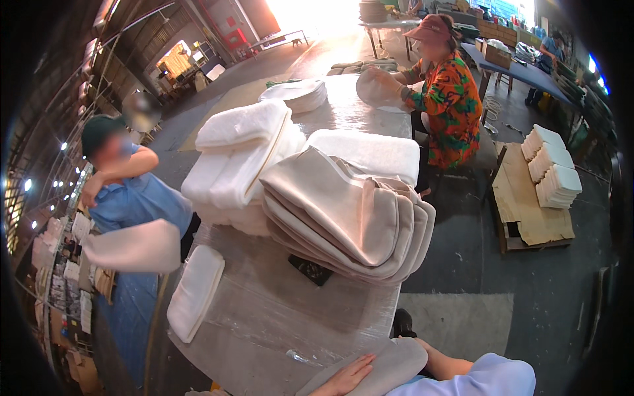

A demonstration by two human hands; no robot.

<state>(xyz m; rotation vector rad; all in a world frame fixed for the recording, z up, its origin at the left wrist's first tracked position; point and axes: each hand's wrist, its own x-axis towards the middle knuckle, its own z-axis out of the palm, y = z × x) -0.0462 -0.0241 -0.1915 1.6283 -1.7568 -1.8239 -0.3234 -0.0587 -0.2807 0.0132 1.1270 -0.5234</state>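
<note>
A grey padded cushion (399, 360) lies at the lower edge, over the near end of the table and close to my body. Across its top rests my left hand (353, 375), open, with the fingers lying stretched out on the fabric. My right hand (426, 348) is against the cushion's right end, and its fingers are hidden behind the cushion. Farther up the table is a stack of beige cushion covers (350, 211) with rounded corners. Beside it rise folded thick white pads (231, 158). A single white pad (196, 294) lies at the table's left edge.
Plastic film covers the table (264, 303). A dark flat object (310, 269) is partly under the covers. On the left, a person in blue (142, 181) stands by a blurred pale pad (135, 246). Across the table, another person (446, 99) handles a round pad (378, 87). A pallet (528, 211) stands right.
</note>
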